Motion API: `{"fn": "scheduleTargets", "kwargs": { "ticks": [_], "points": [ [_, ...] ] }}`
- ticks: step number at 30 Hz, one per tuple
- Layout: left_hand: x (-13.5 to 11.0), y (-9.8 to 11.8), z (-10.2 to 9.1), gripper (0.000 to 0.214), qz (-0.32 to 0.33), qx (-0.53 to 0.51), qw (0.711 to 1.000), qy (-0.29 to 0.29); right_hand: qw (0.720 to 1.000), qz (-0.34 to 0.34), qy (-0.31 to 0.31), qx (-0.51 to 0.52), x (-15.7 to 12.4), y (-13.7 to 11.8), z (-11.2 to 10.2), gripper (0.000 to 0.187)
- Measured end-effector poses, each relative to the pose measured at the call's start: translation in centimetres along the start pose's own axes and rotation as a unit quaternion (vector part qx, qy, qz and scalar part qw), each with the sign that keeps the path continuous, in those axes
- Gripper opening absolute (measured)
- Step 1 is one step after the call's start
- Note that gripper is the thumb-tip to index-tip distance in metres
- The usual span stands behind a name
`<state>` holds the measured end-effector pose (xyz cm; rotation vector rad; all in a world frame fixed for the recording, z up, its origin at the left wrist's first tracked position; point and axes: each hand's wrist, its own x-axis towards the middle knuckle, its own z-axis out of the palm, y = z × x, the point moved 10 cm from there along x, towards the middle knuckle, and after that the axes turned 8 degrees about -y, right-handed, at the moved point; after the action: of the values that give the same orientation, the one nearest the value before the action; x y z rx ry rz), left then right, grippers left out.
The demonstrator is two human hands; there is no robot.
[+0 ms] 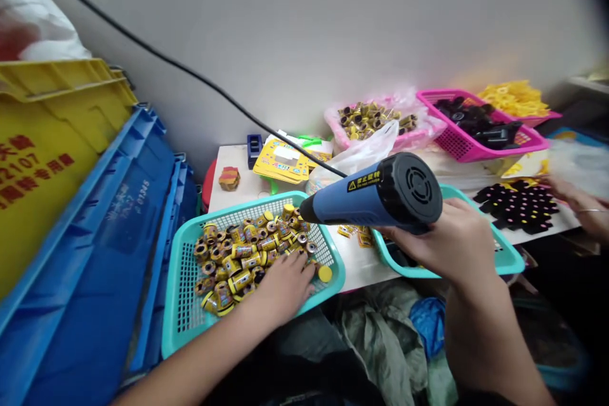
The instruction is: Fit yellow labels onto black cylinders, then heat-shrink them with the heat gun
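My right hand (450,242) is closed around the handle of a blue and black heat gun (380,193), whose black rear vent faces me and whose nozzle points left. My left hand (285,285) reaches into a teal basket (183,304) and lies on a heap of several small yellow-labelled rolls (242,254), fingers curled over them. A second teal basket (504,257) lies under my right hand. The gun's black cord (190,73) runs up across the wall.
Blue crates (95,254) and a yellow crate (42,139) stand at the left. Pink baskets (466,146) at the back hold rolls, black parts and yellow parts. Another person's hand (580,203) rests at the right by a black dotted sheet (518,203). Cloth lies below the table edge.
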<state>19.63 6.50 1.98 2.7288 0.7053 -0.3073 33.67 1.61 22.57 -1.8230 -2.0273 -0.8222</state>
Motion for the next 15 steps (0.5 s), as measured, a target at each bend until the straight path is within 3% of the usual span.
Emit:
{"fn": "scheduleTargets", "kwargs": {
  "ticks": [4,6,8,11,15],
  "points": [
    [-0.9,-5.8,0.5,0.031,-0.092,-0.010,0.996,-0.014,1.000,0.002,-0.002,0.031,-0.6,1.0,0.4,0.034],
    [-2.1,-7.4,0.1,0.020,-0.107,-0.013,0.994,-0.034,0.998,-0.010,-0.016,0.059,-0.8,1.3,1.1,0.033],
    [-2.5,-7.9,-0.6,0.029,-0.118,-0.006,0.992,-0.053,0.996,-0.016,-0.023,0.082,-1.0,1.4,1.8,0.034],
    [-1.3,-7.6,-1.8,0.037,-0.131,0.026,0.991,-0.033,0.995,-0.014,-0.030,0.095,-1.0,1.4,2.7,0.034],
    [0.1,-6.8,-0.8,0.038,-0.083,0.043,0.995,-0.029,0.995,-0.009,-0.033,0.091,-0.8,1.4,2.8,0.024]
  ]
}}
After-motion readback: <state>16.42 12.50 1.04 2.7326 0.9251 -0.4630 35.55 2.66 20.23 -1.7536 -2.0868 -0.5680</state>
